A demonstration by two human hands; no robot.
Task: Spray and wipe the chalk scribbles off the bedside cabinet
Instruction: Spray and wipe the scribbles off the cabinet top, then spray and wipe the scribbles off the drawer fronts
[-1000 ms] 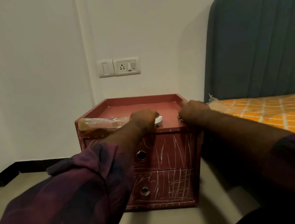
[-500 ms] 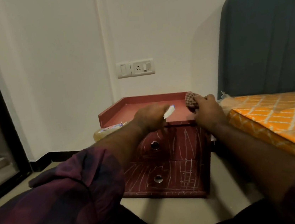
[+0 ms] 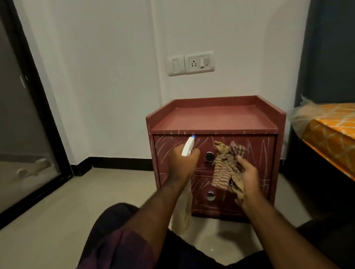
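Glass door (image 3: 2, 115) at left, orange patterned mattress (image 3: 351, 135) at right, red-brown wooden bedside cabinet (image 3: 214, 117) at centre, chalk-scribbled drawers (image 3: 212, 205) partly behind both hands, left hand (image 3: 183, 163) gripping white-nozzled spray bottle (image 3: 187, 148), near upright, nozzle toward top drawer (image 3: 260, 146), right hand (image 3: 247, 177) clutching striped brown cloth (image 3: 224, 170).

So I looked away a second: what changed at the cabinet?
The left hand lifted the spray bottle off the cabinet and points it at the upper drawer; the right hand picked up the cloth and holds it up alongside. The scribbles remain.
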